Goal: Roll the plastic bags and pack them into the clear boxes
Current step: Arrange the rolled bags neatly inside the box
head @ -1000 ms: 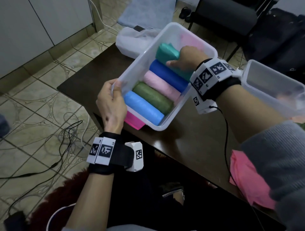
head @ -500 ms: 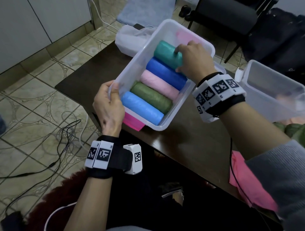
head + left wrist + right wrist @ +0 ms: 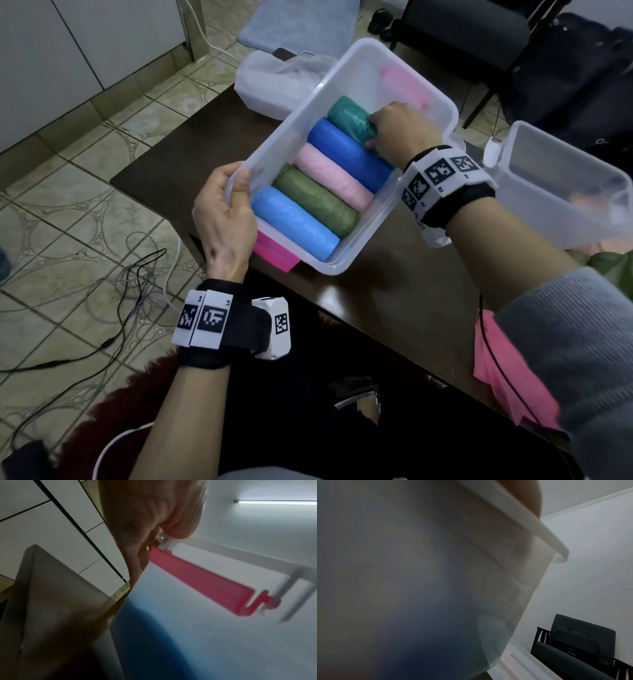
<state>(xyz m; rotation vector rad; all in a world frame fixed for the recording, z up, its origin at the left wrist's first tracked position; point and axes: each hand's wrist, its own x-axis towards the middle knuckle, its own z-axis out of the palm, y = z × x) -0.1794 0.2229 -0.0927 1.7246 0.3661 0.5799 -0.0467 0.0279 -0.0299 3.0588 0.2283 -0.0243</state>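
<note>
A clear plastic box (image 3: 356, 61) sits on the dark table (image 3: 387, 291) with several rolled bags side by side inside: light blue (image 3: 294, 228), olive green (image 3: 317, 200), pink (image 3: 334, 176), dark blue (image 3: 346, 150) and teal (image 3: 346, 116). My right hand (image 3: 397, 133) reaches into the box and its curled fingers hold the right end of the teal roll. My left hand (image 3: 224, 212) grips the box's near left rim (image 3: 169, 543), thumb inside. The box's pink latch (image 3: 200, 580) shows in the left wrist view. The right wrist view is blurred against the box wall (image 3: 488, 524).
A second clear box (image 3: 561, 185) stands at the right, a white bag (image 3: 277, 80) beyond the first box. Loose pink (image 3: 507, 370) and green (image 3: 613, 263) bags lie by the right arm. A dark chair (image 3: 459, 31) stands behind; cables (image 3: 102, 308) cross the tiled floor.
My right hand has drawn back toward the box's right wall and now holds the teal roll's right end. The left hand keeps its grip on the rim.
</note>
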